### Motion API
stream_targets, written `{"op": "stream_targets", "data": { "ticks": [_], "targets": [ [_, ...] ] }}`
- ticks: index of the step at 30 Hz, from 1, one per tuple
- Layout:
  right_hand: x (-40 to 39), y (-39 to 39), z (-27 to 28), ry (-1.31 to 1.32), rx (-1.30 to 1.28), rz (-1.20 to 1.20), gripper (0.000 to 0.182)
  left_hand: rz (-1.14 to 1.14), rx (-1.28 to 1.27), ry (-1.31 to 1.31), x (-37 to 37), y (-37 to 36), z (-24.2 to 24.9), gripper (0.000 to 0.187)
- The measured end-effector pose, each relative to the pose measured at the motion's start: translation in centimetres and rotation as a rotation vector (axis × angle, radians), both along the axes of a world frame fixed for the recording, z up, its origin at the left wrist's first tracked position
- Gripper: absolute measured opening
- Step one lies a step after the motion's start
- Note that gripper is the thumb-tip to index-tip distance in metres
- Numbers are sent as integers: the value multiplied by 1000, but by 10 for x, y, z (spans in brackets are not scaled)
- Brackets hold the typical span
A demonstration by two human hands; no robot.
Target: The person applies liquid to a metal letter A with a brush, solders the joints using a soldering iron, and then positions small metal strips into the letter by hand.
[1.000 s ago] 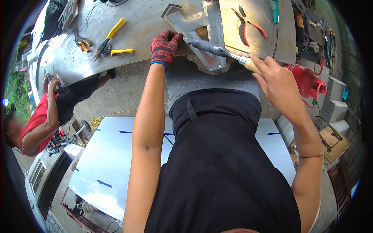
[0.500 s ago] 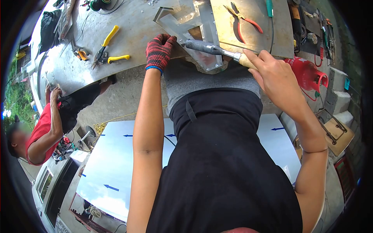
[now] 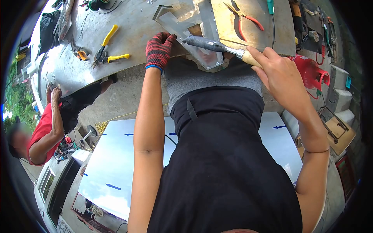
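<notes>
My left hand (image 3: 159,50), in a red and black knitted glove, is closed in a pinch at the table's front edge. Its fingertips are beside a silvery sheet-metal piece (image 3: 208,58) with raised edges and cut-out openings; what they pinch is too small to make out. My bare right hand (image 3: 278,72) is wrapped round the wooden handle of a tool (image 3: 206,44) with a metal shank and a thick dark head. That head lies across the near part of the metal piece, its tip pointing towards my left fingers. Whether it touches the metal cannot be told.
Yellow-handled snips (image 3: 105,46) lie on the metal table (image 3: 132,23) at left. Orange-handled pliers (image 3: 243,19) rest on a board at right, near a green-handled tool (image 3: 271,7) with a cable. A red gas cylinder (image 3: 311,73) stands right. Another person (image 3: 44,130) works at far left.
My right hand has shifted slightly to the right, and the handle shows at a slightly different angle. The left hand keeps its pinch in nearly the same place.
</notes>
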State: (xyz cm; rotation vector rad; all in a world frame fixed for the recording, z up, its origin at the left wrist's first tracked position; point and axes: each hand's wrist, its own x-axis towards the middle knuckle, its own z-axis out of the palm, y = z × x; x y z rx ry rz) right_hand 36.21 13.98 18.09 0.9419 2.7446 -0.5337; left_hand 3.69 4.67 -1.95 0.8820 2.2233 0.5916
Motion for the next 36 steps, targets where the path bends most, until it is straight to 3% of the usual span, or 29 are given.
{"op": "stream_targets", "data": {
  "ticks": [27, 30, 32, 33, 34, 36],
  "targets": [
    [5, 15, 16, 24, -84, -64, 42, 23, -20, -27, 2, 1, 8, 40],
    [16, 31, 25, 112, -153, -188, 41, -21, 31, -2, 0, -3, 5, 39],
    [30, 48, 19, 411, -128, -361, 40, -31, 34, 36, -1, -2, 2, 39],
    [36, 58, 17, 440, -155, -502, 40, -32, 50, 23, -3, -4, -6, 39],
    [43, 71, 10, 433, -104, -495, 40, -31, 71, 14, -6, -6, -15, 38],
    [56, 102, -13, 524, -30, -722, 41, -23, 112, -26, -9, -9, -24, 37]
  ]
}}
